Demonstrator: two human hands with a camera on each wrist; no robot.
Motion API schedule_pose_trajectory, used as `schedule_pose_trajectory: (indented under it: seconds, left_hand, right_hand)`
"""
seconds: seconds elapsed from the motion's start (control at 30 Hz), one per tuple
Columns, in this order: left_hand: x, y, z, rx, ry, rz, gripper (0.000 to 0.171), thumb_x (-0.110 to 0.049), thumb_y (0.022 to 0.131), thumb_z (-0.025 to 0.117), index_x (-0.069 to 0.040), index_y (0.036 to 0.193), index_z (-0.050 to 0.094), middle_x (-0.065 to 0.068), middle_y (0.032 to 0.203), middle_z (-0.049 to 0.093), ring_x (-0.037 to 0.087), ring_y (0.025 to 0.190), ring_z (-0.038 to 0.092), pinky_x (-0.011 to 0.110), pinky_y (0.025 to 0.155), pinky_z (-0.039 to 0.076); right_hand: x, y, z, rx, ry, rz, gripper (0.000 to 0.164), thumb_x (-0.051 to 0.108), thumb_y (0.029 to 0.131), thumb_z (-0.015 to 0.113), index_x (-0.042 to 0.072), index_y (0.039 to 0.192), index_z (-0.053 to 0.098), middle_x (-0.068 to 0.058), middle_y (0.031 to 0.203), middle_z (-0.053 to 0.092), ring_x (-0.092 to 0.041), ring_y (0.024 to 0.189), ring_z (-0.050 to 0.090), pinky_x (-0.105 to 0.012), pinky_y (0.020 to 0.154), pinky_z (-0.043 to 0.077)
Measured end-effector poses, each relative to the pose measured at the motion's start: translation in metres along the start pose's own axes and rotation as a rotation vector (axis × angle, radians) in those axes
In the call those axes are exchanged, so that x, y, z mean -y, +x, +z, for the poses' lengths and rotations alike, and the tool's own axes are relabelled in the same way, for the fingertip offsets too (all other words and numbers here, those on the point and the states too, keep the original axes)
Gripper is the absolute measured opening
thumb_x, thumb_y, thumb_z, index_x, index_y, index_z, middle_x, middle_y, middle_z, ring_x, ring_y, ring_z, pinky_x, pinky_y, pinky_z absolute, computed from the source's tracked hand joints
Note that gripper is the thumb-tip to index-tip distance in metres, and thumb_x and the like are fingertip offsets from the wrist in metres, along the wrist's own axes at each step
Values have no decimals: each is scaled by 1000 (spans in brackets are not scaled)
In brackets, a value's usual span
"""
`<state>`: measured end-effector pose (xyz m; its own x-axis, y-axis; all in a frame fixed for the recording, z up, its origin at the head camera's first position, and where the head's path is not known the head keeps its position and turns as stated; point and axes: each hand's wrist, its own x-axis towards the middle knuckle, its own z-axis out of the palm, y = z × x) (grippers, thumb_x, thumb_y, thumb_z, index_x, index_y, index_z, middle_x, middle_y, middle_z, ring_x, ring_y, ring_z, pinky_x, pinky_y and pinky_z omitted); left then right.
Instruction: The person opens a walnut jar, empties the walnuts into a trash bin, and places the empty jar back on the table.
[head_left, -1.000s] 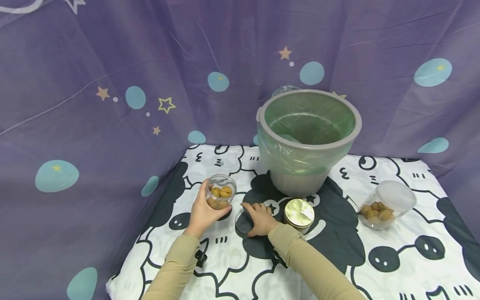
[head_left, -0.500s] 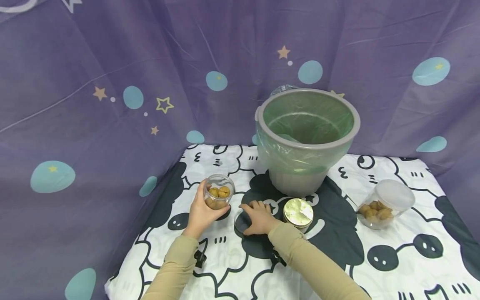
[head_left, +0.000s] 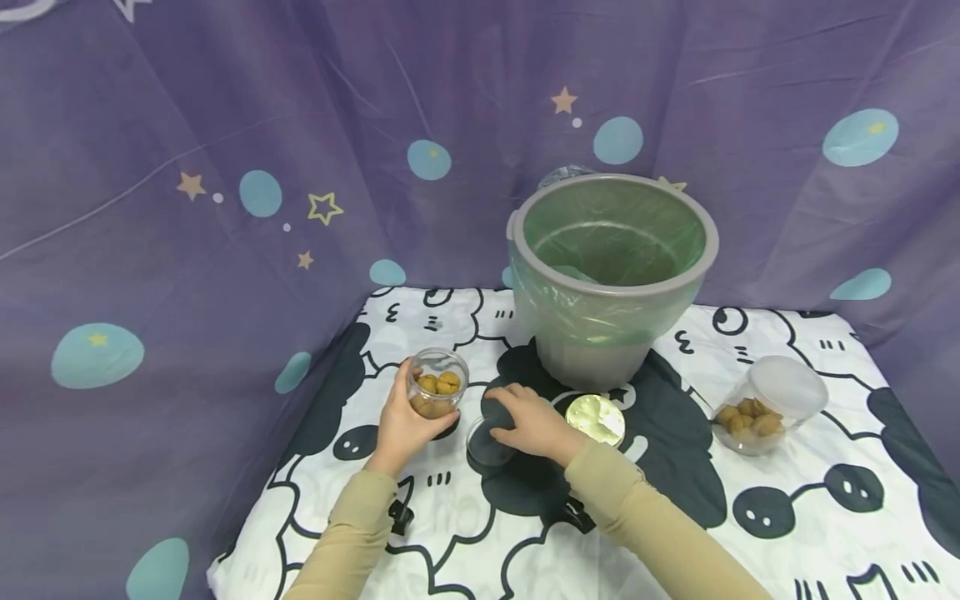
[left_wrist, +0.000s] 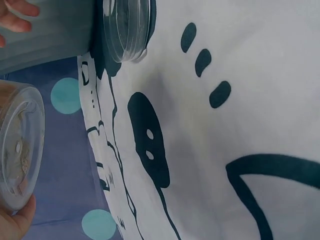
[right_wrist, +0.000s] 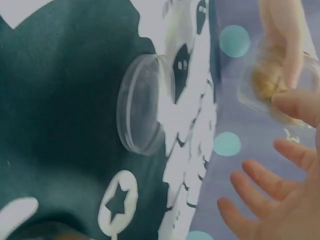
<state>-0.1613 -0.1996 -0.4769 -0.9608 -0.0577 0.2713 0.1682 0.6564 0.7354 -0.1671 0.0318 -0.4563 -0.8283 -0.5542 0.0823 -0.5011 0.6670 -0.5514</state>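
Note:
My left hand (head_left: 408, 421) grips a clear round jar (head_left: 438, 383), fingers and thumb around its side, and holds it up over the cloth at a slight tilt. Round brown pieces that look like walnuts (head_left: 447, 382) fill its lower part, and its top is uncovered. A clear round lid (head_left: 489, 443) lies flat on the dark print of the cloth. Just above and to the right of that lid, my right hand (head_left: 536, 425) is apart from it with relaxed, spread fingers and holds nothing. In the right wrist view the lid (right_wrist: 142, 105) lies clear of my fingertips (right_wrist: 227, 207).
A gold foil-topped round container (head_left: 596, 421) stands beside my right wrist. Behind it is a large grey bin (head_left: 592, 367) with a green liner. A second clear jar (head_left: 765, 408) of brown pieces, white-lidded, leans over at the right. Purple curtain (head_left: 225, 275) hangs behind.
My right hand has let go of the clear lid and moved up and to the right, now partly hiding the foil-topped container. My left hand and its jar have stayed nearly still.

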Motion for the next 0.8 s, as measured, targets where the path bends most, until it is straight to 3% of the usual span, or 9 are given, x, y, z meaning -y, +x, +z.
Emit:
schedule_pose_trajectory:
  seconds: [0.33,0.53,0.8]
  left_hand:
    - [-2,-4,3,-6,1,3,110,-26,60,90,-17,147,24,21,137,46,39,123,48,55,100,41]
    - [-1,-6,5,6,-13,16,108,-25,60,90,-17,147,25,21,136,48,38,123,49,55,101,40]
    - [0,-2,10,2,-12,65,108,-26,58,91,-16,145,28,19,131,53,38,118,53,54,98,42]
  right_hand:
    - [-5,-26,-40,-185,-10,-212,41,20,86,68,9,124,58,-5,117,60,-20,103,61,-36,86,52]
    - [-14,-40,-66,-290,-35,-304,39,17,85,70,8,121,59,-7,117,60,-21,103,60,-37,86,51]
    - [-32,-49,-97,-510,-106,-451,37,10,78,73,8,114,62,-6,109,62,-23,100,61,-39,83,51]
